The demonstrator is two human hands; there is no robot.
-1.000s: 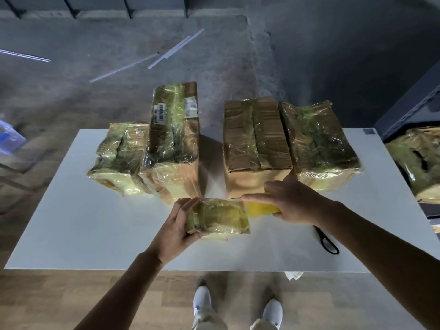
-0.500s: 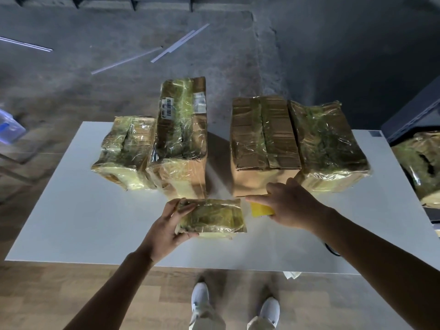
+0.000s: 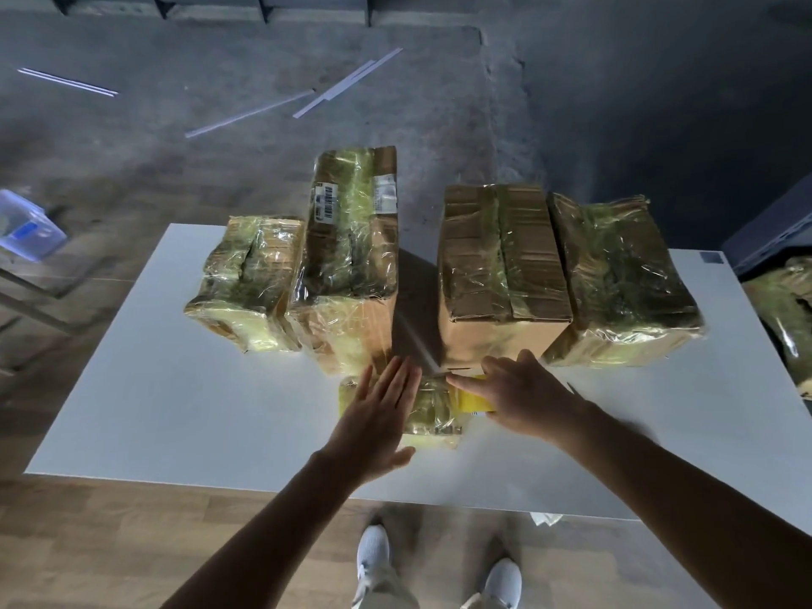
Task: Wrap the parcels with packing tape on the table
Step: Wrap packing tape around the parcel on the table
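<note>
Now | 5 parcels (image 3: 501, 252) on table (image 3: 175, 389) | left hand (image 3: 378, 415) flat | right hand (image 3: 523, 397) grips 1 tape roll (image 3: 476, 400)

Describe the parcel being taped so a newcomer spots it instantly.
On the white table, four big parcels line the far side. Nearer the person, before the gap in that row, lies the small parcel, under the left hand, with the right hand holding the yellow tape roll beside it. It is by far the smallest.
</note>
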